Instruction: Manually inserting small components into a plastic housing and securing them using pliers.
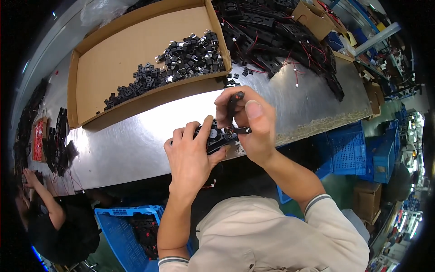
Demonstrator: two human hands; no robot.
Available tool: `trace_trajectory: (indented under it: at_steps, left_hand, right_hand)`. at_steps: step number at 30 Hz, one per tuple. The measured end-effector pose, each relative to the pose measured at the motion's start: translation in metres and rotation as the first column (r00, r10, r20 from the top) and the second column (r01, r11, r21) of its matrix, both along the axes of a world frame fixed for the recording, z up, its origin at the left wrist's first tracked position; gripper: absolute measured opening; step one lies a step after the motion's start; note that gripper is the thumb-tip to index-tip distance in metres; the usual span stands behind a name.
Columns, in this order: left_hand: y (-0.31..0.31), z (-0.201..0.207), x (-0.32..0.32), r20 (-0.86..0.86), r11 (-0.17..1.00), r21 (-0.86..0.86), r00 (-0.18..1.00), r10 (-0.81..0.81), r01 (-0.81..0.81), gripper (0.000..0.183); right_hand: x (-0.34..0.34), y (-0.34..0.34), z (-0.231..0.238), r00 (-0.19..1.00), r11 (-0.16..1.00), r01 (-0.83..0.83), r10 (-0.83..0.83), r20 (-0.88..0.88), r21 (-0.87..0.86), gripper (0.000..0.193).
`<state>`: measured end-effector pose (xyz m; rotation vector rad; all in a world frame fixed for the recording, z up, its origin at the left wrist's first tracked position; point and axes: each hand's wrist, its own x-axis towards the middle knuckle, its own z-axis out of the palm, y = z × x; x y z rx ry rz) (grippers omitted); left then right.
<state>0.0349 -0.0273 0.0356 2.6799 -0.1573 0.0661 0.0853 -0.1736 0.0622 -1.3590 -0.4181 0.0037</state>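
At the near edge of the metal bench, my left hand is closed on a black plastic part with a round grey disc, which looks like a small speaker unit. Its fingers press the part from above and its thumb lies along the near side. My right hand is wrapped round a black-handled tool with orange marks, which looks like pliers. The tool's tip meets the right end of the black part, but the fingers hide its jaws. A thin wire with a white plug hangs below the bench edge.
Beyond my hands stands a shallow cardboard box with many small black pieces. Black housings with red wires are heaped at the far right. Blue crates stand right and lower left. Another person's arm reaches in at left.
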Motion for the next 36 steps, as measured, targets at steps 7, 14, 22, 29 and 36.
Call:
trace_trajectory:
  at_steps: [7, 14, 22, 29, 36]
  left_hand:
    - [0.001, -0.001, 0.001, -0.007, 1.000, 0.004, 1.000, 0.000, 0.000, 0.071]
    - [0.005, -0.001, 0.007, -0.025, 0.999, -0.030, 0.999, -0.030, 0.029, 0.070]
    - [0.033, -0.003, 0.046, 0.017, 0.925, -0.044, 0.926, -0.376, 0.376, 0.066]
    - [0.024, 0.001, 0.061, -0.007, 0.881, -0.036, 0.882, -0.472, 0.471, 0.070]
    - [0.023, -0.005, 0.038, 0.052, 0.955, 0.016, 0.954, -0.296, 0.296, 0.069]
  right_hand:
    - [0.000, 0.006, -0.006, 0.998, 0.999, 0.031, -0.030, 0.054, -0.012, 0.060]
    - [0.002, 0.004, -0.005, 0.998, 0.997, -0.036, 0.039, 0.046, -0.065, 0.059]
    - [0.052, -0.026, 0.002, 0.621, 0.606, -0.783, 0.775, 0.121, 0.139, 0.054]
    - [0.073, -0.023, -0.004, -0.028, -0.034, -0.999, 0.975, 0.222, 0.024, 0.046]
    - [0.045, -0.034, -0.005, 0.878, 0.840, -0.415, 0.470, -0.089, 0.349, 0.075]
